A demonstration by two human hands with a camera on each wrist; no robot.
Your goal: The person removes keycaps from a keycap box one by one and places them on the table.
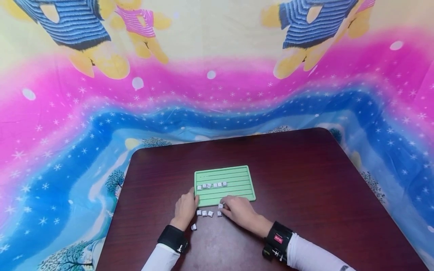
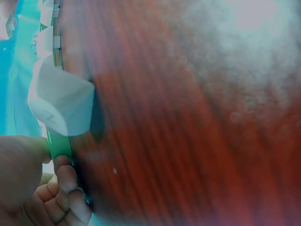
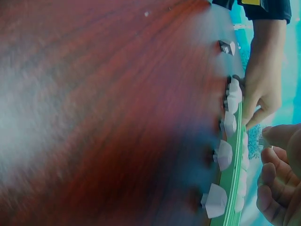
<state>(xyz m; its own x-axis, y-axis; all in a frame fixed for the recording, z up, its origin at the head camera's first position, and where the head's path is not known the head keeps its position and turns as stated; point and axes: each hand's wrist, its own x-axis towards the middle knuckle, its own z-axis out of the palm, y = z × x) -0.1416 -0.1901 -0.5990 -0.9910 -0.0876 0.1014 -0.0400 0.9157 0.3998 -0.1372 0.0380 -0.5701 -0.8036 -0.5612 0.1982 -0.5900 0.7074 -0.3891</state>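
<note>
A light green ruled board (image 1: pixel 237 192) lies on the table, with a row of white keycaps (image 1: pixel 215 185) across its middle. My left hand (image 1: pixel 185 207) grips the board's left edge; in the left wrist view, thumb and fingers close round the green rim (image 2: pixel 59 145). Over the board's front edge, my right hand (image 1: pixel 239 210) pinches a white keycap (image 1: pixel 220 206) between thumb and forefinger. Several loose keycaps (image 1: pixel 204 213) lie in front of the board, one (image 1: pixel 219 213) just below the pinched keycap. Another keycap (image 1: pixel 194 227) sits nearer me, beside the left wrist.
The dark reddish-brown table (image 1: pixel 305 188) extends around the board on all sides. A printed cloth (image 1: pixel 210 90) with bears and snowflakes hangs behind and beside it. Black straps with cameras (image 1: pixel 278 241) wrap both wrists.
</note>
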